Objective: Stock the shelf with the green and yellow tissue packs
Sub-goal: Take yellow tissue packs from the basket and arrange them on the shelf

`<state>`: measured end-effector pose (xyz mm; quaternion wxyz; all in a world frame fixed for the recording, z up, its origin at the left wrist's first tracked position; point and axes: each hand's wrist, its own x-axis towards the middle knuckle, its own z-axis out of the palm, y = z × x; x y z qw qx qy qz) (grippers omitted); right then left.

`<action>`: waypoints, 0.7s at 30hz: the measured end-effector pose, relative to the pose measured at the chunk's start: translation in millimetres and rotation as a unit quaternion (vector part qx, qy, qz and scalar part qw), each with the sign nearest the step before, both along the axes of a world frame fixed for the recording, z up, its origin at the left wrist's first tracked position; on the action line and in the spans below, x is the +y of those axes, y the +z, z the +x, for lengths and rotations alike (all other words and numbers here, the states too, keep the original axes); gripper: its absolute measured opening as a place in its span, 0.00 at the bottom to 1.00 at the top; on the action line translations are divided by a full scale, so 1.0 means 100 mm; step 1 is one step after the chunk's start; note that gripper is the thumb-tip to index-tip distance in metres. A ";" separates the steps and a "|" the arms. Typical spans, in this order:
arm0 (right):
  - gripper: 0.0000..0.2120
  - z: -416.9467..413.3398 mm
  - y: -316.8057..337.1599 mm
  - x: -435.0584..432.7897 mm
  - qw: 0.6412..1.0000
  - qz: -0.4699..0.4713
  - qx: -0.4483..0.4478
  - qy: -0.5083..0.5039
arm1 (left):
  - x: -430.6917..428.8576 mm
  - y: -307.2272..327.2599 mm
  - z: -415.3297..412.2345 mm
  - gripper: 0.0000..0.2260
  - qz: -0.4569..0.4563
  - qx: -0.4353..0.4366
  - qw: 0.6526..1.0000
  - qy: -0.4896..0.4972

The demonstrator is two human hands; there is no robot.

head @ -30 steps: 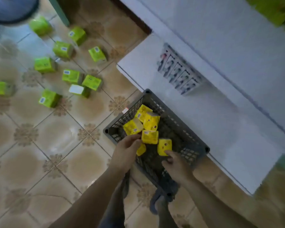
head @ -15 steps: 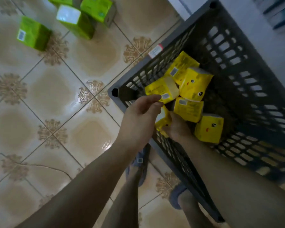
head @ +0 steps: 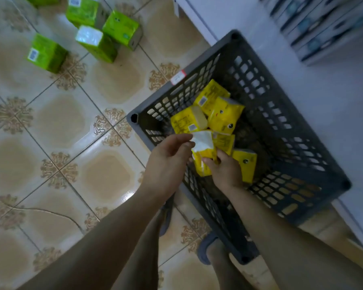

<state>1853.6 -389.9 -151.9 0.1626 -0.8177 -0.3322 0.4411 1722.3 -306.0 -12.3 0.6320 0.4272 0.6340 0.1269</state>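
I'm lifting one yellow tissue pack (head: 202, 151) out of the dark grey basket (head: 285, 130), just inside its near-left wall, in the middle of the frame. To do this cleanly I should let one hand take the weight around the body of the pack and not pull on the soft white end, which I'd expect to crumple or tear open. Then I bring it straight up past the rim so it doesn't snag the mesh.

My right hand (head: 226, 172) is clenched round the lower part of the pack, thumb across its yellow face and the other fingers tucked behind where I can't see them. My left hand (head: 168, 162) is nearly closed, its fingertips pinching the white upper end of the same pack. Neither hand touches the basket, as far as I can tell.

The other yellow packs (head: 224, 116) lie in a loose heap on the basket floor just beyond my fingers, some leaning on each other. The green tissue packs (head: 122, 28) sit scattered on the tiled floor (head: 105, 176) at the upper left, well apart from the basket. The white shelf (head: 323, 101) runs along the right side, touching or just beside the basket's far wall.
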 end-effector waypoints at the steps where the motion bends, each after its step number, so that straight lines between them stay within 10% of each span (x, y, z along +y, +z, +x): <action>1: 0.15 0.08 0.25 -0.03 1.000 0.012 0.007 -0.021 | -0.03 0.16 0.06 0.09 0.005 -0.003 1.000 0.000; 21: 0.10 0.87 6.18 -0.98 0.914 0.323 -0.011 -0.245 | -0.23 5.00 0.99 0.08 0.195 -0.293 0.928 -0.124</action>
